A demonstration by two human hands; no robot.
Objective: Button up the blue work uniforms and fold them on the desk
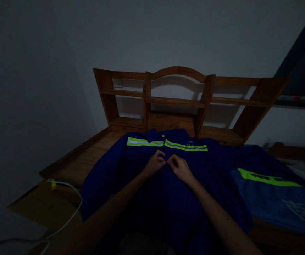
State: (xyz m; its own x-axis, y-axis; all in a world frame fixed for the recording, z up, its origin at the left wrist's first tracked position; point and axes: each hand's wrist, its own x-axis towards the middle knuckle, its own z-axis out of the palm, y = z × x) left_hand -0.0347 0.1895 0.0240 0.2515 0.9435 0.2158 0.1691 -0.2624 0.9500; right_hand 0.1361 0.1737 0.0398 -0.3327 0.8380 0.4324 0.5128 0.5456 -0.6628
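A dark blue work jacket [139, 166] with yellow-green reflective strips across its chest lies spread on a wooden desk, its collar towards the shelf. My left hand [155, 164] pinches the jacket's front edge at the middle, just below the strips. Close beside it, my right hand [180, 168] is closed with thumb and fingertips on the opposite part of the same front opening. Dim light hides any button or zip between the fingertips.
A wooden shelf unit [176, 101] stands at the desk's back against the wall. At the right lies blue cloth with a reflective strip [269, 179]. A white cable [75, 209] runs over a brown board or box [43, 203] at the left.
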